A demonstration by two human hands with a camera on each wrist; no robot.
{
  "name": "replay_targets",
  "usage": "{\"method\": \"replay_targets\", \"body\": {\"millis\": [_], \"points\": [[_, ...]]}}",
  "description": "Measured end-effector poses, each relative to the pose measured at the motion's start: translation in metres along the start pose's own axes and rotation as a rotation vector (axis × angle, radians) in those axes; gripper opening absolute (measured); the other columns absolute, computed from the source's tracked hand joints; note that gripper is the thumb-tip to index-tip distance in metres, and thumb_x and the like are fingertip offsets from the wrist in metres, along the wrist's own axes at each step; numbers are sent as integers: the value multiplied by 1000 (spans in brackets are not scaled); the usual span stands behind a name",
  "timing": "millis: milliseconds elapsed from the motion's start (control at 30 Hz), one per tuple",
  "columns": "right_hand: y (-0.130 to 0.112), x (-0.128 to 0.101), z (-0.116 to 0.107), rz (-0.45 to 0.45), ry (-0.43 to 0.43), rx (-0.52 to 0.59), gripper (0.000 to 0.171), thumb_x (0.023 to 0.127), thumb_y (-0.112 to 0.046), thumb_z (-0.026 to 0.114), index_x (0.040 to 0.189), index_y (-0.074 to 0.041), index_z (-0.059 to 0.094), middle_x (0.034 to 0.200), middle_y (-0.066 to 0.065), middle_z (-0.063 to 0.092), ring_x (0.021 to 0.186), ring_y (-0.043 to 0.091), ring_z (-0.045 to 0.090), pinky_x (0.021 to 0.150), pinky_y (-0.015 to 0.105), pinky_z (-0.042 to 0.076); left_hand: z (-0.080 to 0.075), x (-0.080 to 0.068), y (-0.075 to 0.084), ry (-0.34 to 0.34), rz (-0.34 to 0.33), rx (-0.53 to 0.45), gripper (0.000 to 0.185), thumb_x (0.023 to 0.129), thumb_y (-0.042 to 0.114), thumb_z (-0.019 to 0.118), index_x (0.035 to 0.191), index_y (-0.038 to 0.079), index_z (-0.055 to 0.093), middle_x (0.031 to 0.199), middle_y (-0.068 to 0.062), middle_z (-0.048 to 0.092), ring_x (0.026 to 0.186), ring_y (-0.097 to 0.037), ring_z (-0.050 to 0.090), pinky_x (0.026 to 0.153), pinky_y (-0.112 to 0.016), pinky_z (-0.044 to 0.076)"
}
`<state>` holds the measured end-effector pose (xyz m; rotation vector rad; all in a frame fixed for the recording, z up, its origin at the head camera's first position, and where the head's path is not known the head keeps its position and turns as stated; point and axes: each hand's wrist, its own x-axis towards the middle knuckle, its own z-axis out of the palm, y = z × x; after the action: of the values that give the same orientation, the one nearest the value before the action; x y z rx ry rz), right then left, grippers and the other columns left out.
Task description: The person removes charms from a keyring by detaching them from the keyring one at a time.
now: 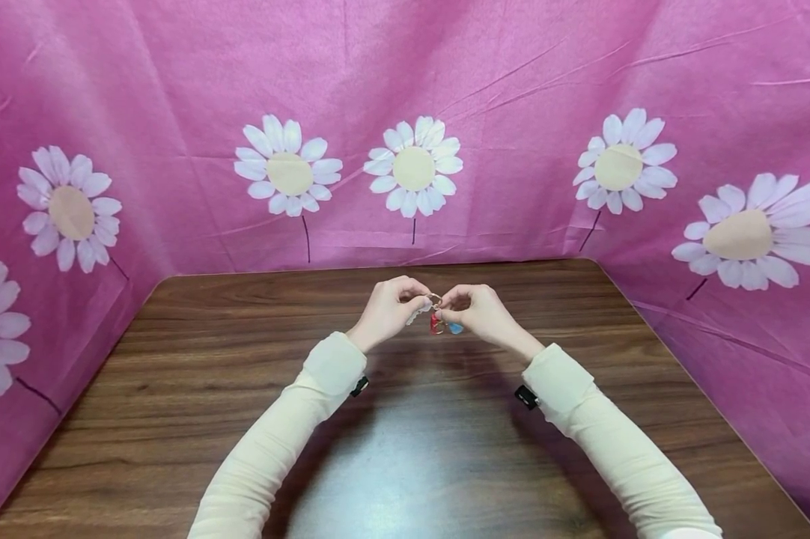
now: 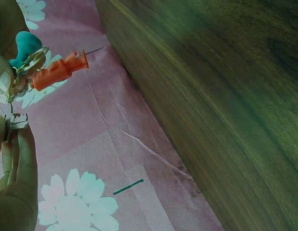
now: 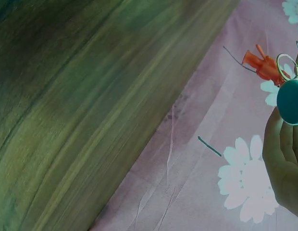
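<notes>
Hands [image 1: 439, 308] pinch a key ring [image 1: 435, 300]; wrist views reveal its orange charm [image 2: 57, 71].

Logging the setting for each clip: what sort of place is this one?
Probably a staged recording booth, not a lived-in room: a wooden table enclosed on three sides by a pink daisy-print cloth, with both hands working over it.

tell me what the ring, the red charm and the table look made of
Ring: thin metal, probably steel, going by its bright glint. Red charm: likely plastic, with a matte, even, moulded look. Table: wood or wood-look laminate, with dark grain and a soft sheen.
</notes>
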<state>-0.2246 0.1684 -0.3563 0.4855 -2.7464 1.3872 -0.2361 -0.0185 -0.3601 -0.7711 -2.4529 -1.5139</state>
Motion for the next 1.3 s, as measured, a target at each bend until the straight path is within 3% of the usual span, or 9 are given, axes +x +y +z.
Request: {"method": "replay_targets", "body": {"millis": [333, 467, 667, 800, 1000, 1133, 1300], "points": [[-2, -1, -9, 89, -92, 148, 21, 80, -12, 69, 96, 1, 67, 86, 12, 69, 59, 9, 62, 58, 28, 54, 2, -2, 0, -10, 4, 38, 7, 82, 7, 66, 88, 7, 70, 85, -4, 67, 74, -10, 64, 61, -18, 49], [-2, 0, -12, 82, -106, 124, 20, 82, -12, 66, 98, 0, 67, 90, 14, 69, 59, 9, 62, 59, 28, 54, 3, -3, -1, -26, -31, 2, 7, 83, 8, 65, 88, 7, 69, 82, -5, 68, 66, -7, 60, 54, -19, 48], [-3, -1, -16, 20, -111, -36, 16, 84, -13, 65, 96, -2, 68, 87, 13, 69, 61, 9, 60, 57, 24, 50, 6, -4, -1, -24, -53, -15, 8, 83, 9, 65, 89, 6, 69, 78, -6, 70, 63, -5, 59, 54, -19, 48], [-7, -3, -16, -82, -98, -189, 14, 84, -11, 65, 95, -3, 68, 83, 10, 69, 62, 18, 61, 57, 24, 49, 8, -4, -2, -7, -54, 0, 7, 82, 9, 65, 88, 8, 70, 79, -5, 71, 66, -5, 60, 59, -19, 47], [-11, -5, -15, -233, -22, -384, 7, 81, -9, 66, 87, -5, 69, 79, 4, 68, 67, 12, 60, 62, 29, 49, 9, -5, 0, -35, -99, -43, 9, 83, 9, 64, 89, 5, 69, 82, -7, 70, 69, -6, 58, 61, -20, 46], [-11, -6, -13, -340, 10, -557, 6, 82, -8, 66, 86, -4, 67, 82, 4, 65, 75, 18, 59, 68, 35, 49, 11, -5, -2, -66, -129, -41, 9, 84, 11, 63, 89, 6, 69, 84, -6, 69, 73, -8, 58, 65, -20, 45], [-12, -10, -13, -426, 25, -696, 6, 82, -6, 65, 88, -5, 65, 85, 4, 62, 80, 19, 54, 70, 33, 49, 12, -5, -3, -61, -123, -35, 10, 84, 12, 63, 89, 4, 69, 83, -7, 69, 75, -10, 59, 68, -21, 46]]}}
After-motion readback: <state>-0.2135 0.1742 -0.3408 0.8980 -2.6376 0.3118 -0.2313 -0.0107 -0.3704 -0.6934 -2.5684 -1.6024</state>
